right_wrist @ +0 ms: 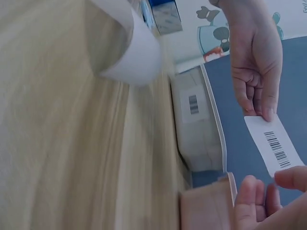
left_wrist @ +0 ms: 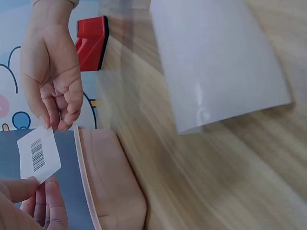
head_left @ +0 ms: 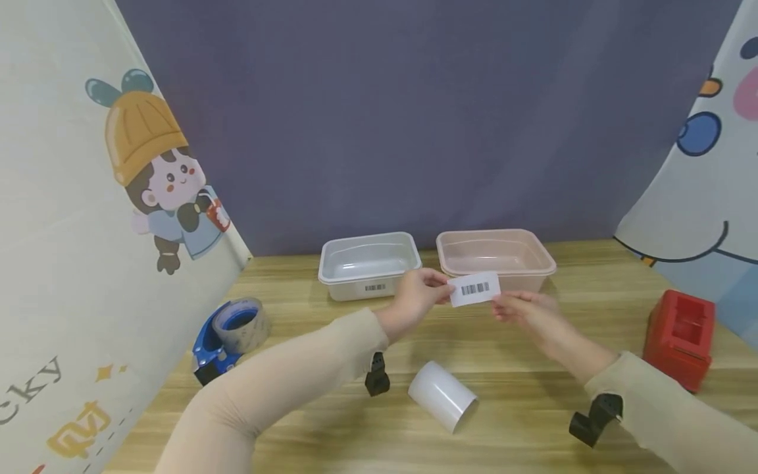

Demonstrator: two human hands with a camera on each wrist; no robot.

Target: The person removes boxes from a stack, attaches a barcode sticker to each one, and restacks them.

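White barcode label held in the air between both hands, above the wooden table and just in front of the pink tub. Left hand pinching the left edge of the label with thumb and fingertips, fingers curled. Right hand touching the right lower corner of the label with its fingertips; from the left wrist view the fingers bent toward the label edge, but a real pinch not clear to see. Black bars of the barcode facing the head camera, label almost level, a little tilted.

Behind the hands two tubs side by side, not touching: clear tub on the left with a small barcode sticker on its front wall, pink tub on the right. White roll lying on its side on the table, near the forearms. Blue tape dispenser with a roll of clear tape at the left side. Red box at the right side, well apart from the tubs. Beige sleeves on both arms. Cartoon panels at left and right, purple wall behind.
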